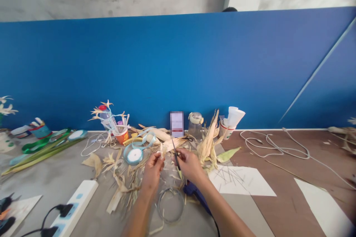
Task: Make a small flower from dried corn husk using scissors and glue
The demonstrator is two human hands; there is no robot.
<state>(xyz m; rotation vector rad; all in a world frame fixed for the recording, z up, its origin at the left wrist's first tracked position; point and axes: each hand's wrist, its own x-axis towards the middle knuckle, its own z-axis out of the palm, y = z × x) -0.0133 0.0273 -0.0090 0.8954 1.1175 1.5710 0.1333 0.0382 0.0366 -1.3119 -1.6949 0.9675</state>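
My left hand (154, 166) pinches a strip of dried corn husk (170, 144) that sticks up and to the right between both hands. My right hand (190, 163) is closed on a small pair of scissors (175, 152), whose dark blades point up at the husk strip. Below the hands a wire ring (170, 205) lies on the grey table, with loose husk scraps (122, 185) to its left. A blue glue gun (194, 192) lies under my right forearm.
A light blue ribbon roll (134, 155), an orange cup of sticks (121, 134), a glass jar (195, 125), a husk bundle (208, 142) and stacked paper cups (232, 120) stand by the blue partition (178, 70). A white power strip (76, 207) lies left, white cable (275, 144) and paper sheets (241, 180) right.
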